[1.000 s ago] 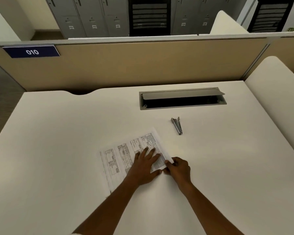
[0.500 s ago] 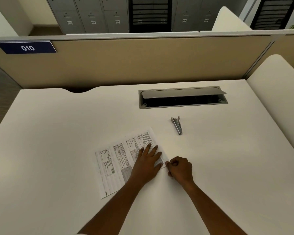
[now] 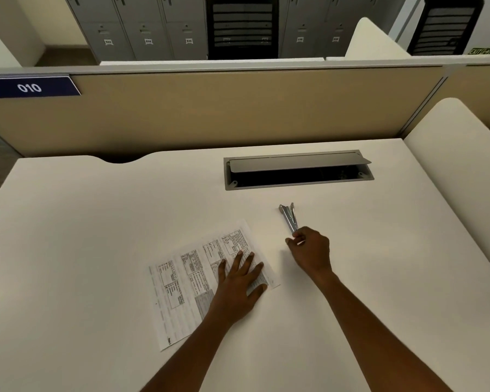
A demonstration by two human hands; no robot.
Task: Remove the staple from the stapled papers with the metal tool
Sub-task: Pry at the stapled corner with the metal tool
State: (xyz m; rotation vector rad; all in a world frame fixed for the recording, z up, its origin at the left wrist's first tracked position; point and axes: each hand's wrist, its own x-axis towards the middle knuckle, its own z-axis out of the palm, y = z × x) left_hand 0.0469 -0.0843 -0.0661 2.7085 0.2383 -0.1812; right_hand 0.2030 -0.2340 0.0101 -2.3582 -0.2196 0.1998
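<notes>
1. A dark blue rectangular sign reading "010" (image 3: 30, 86) hangs at the far left on the tan partition panel (image 3: 238, 108) behind the worktop.
2. The cream-white smooth worktop (image 3: 96, 236) carries everything below; its left part is bare.
3. The stapled white printed papers with small tables of text (image 3: 187, 281) lie flat, turned at an angle, left of centre on the worktop. Their near corner points toward the camera, their far corner toward the metal tool.
4. The left hand (image 3: 238, 287) presses flat on the right part of the papers, fingers spread wide and pointing away from the camera, holding nothing.
5. The staple itself is too small to make out; it may sit near the papers' right corner, beside the left thumb.
6. The silver metal staple-remover tool (image 3: 288, 216) lies just right of the papers' far corner, its forked end pointing away from the camera, its near end at the right hand.
7. The right hand (image 3: 310, 250) is well apart from the left, with fingers curled narrowly, pinching the tool's near end between thumb and fingertips.
8. A grey rectangular metal cable hatch with its flap raised (image 3: 297, 169) is set into the worktop beyond the tool.
</notes>
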